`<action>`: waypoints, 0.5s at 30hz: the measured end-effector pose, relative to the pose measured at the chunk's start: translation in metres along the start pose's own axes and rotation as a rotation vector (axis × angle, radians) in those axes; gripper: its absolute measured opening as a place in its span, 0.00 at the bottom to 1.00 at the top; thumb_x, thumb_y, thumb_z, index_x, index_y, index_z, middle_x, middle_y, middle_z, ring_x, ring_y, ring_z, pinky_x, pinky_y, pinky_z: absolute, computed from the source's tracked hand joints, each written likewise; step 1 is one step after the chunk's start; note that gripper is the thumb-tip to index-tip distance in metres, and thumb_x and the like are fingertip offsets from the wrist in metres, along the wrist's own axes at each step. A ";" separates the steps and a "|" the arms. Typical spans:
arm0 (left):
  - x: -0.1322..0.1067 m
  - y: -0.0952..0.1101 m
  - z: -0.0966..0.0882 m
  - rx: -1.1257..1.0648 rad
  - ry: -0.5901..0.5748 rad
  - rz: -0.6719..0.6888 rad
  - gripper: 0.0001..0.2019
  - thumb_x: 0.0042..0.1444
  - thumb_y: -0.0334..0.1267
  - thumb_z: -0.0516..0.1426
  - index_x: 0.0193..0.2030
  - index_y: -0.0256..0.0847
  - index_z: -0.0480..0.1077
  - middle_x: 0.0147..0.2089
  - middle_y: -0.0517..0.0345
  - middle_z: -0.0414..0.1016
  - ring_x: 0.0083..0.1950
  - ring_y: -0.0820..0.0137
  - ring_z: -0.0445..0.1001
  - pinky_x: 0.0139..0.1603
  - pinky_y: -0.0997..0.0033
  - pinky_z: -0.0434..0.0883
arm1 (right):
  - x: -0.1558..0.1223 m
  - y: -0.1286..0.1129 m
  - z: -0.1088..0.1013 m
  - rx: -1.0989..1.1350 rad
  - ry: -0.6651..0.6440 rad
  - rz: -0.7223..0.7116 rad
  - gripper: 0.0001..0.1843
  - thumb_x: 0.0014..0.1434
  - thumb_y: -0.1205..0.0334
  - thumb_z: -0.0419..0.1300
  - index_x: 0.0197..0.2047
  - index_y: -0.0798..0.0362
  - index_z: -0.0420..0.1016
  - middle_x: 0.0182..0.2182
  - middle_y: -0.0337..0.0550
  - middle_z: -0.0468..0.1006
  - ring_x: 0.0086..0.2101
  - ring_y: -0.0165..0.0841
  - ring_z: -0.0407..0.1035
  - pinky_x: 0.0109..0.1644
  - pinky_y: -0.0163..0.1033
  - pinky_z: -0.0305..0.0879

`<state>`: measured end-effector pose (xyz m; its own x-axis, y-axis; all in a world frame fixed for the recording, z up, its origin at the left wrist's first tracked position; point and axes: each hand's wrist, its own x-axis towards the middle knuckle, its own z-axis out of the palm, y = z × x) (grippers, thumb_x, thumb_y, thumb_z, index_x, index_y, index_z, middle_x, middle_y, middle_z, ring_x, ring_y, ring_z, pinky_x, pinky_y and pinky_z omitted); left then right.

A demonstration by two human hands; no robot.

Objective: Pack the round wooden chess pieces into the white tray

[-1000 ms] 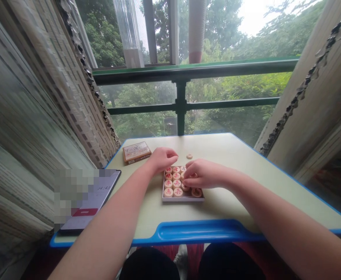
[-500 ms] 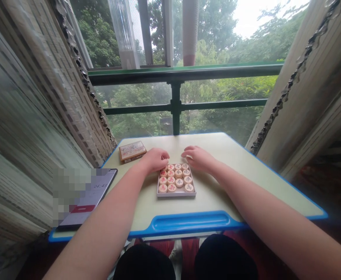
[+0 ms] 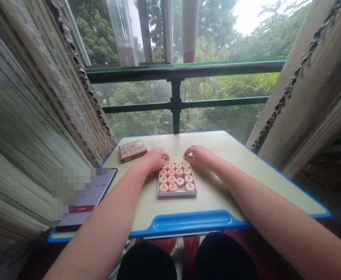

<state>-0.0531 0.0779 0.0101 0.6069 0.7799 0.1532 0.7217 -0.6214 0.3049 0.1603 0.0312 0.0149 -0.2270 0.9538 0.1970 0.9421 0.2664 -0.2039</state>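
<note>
A shallow white box (image 3: pixel 177 194) holds rows of round wooden Chinese chess pieces (image 3: pixel 172 179) with red and black characters. The front row has a gap in its third place. My left hand (image 3: pixel 156 158) is at the box's far left corner, partly over a red piece; its fingers are curled together, and what they hold, if anything, is hidden. Just beyond the far right corner is my right hand (image 3: pixel 198 156), fingers loosely bent and a little apart from the thumb. No piece can be made out in it.
A patterned cardboard box (image 3: pixel 133 151) lies at the back left of the pale table (image 3: pixel 263 186). A tablet (image 3: pixel 91 198) showing a timer rests at the left edge. A blue pen groove (image 3: pixel 192 221) runs along the front. Curtains and a railed window surround the table.
My right fingers have curled in slightly. My left hand stays at the corner of the box, and the pieces in view keep their places. The view has shifted a little.
</note>
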 end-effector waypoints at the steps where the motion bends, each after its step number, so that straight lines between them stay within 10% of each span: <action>1: 0.000 0.000 0.000 0.005 0.003 -0.001 0.17 0.46 0.29 0.49 0.37 0.41 0.77 0.46 0.52 0.75 0.46 0.64 0.72 0.51 0.72 0.65 | 0.000 0.000 0.000 -0.007 0.003 0.019 0.12 0.56 0.58 0.54 0.39 0.51 0.76 0.40 0.46 0.75 0.36 0.34 0.68 0.38 0.36 0.62; 15: 0.000 0.004 -0.002 -0.026 0.106 -0.002 0.14 0.47 0.33 0.52 0.39 0.40 0.76 0.44 0.51 0.76 0.47 0.63 0.71 0.51 0.68 0.65 | -0.001 -0.007 -0.001 0.145 0.164 -0.023 0.15 0.52 0.62 0.59 0.45 0.53 0.69 0.38 0.43 0.74 0.34 0.31 0.67 0.37 0.35 0.62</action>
<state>-0.0512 0.0751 0.0135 0.5655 0.7857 0.2507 0.7134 -0.6185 0.3294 0.1547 0.0280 0.0167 -0.1931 0.9150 0.3543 0.8890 0.3160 -0.3314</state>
